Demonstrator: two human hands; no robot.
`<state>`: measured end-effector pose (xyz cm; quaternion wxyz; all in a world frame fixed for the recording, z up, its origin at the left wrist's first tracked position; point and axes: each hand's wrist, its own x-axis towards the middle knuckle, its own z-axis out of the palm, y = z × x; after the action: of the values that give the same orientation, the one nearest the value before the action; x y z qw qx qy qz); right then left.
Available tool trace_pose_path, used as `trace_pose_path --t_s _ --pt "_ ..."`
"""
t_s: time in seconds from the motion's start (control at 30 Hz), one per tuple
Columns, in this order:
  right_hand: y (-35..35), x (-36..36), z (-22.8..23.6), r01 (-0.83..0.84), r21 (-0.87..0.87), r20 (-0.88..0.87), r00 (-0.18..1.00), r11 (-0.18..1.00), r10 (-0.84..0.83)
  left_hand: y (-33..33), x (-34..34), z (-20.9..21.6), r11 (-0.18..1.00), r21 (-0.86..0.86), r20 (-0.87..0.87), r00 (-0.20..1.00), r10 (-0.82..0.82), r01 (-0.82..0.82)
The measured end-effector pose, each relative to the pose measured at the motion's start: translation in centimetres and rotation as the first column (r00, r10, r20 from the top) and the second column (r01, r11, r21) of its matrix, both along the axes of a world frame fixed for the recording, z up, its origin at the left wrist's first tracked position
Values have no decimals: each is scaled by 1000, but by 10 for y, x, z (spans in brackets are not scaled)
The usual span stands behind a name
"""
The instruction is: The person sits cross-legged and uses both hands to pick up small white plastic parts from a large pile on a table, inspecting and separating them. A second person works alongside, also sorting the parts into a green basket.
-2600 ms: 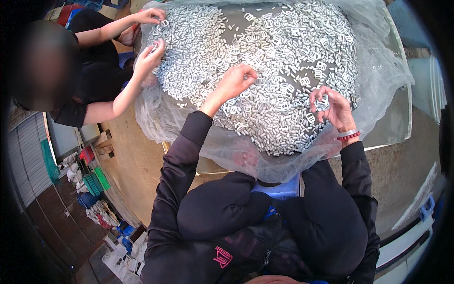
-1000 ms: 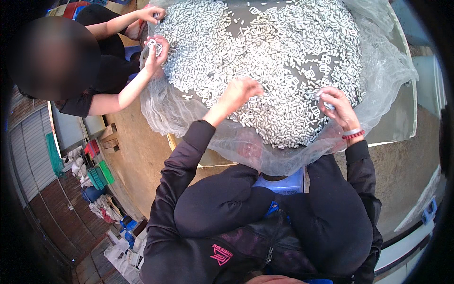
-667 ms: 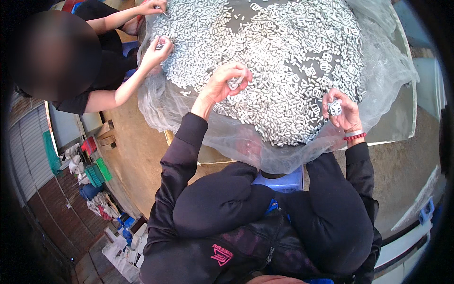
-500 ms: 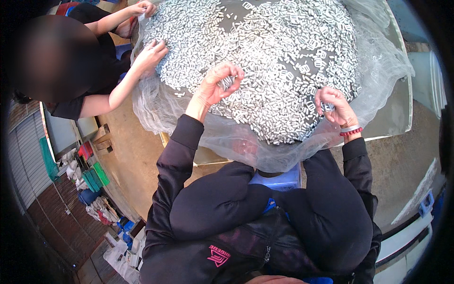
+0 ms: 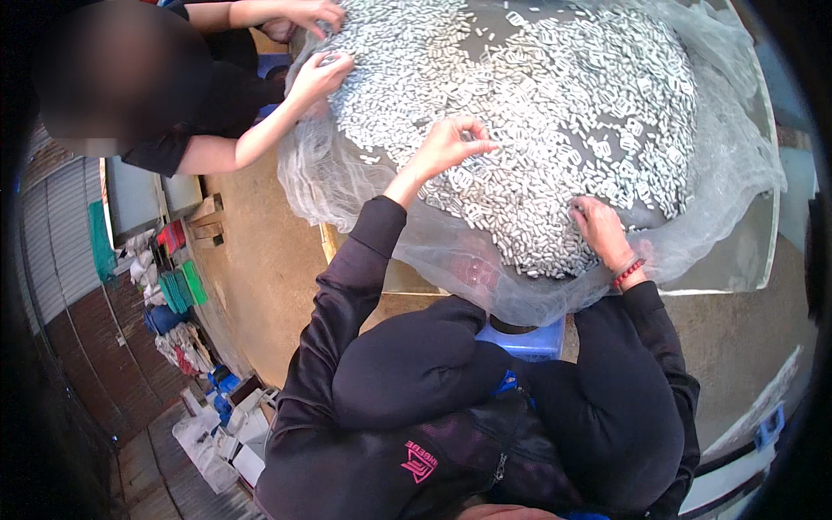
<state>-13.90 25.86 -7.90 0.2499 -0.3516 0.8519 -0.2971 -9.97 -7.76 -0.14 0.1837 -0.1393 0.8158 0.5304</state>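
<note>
Small white pieces (image 5: 555,130) lie heaped in a broad, loose mound on clear plastic sheet (image 5: 728,182), spread across the worktop (image 5: 745,269).

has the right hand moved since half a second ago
Yes. The right hand has dropped from being raised above the pile onto the small white pieces, nearer the near edge of the clear sheet.
</note>
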Motion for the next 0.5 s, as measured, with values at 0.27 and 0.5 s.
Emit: trace_pose_path --t_s 0.27,0.5 --pt "0 30 4 -81 -20 7 997 997 81 -13 24 23 240 948 158 962 225 -211" --pt "-1 -5 26 448 -35 847 488 893 -212 -21 51 27 800 545 236 962 139 -250"
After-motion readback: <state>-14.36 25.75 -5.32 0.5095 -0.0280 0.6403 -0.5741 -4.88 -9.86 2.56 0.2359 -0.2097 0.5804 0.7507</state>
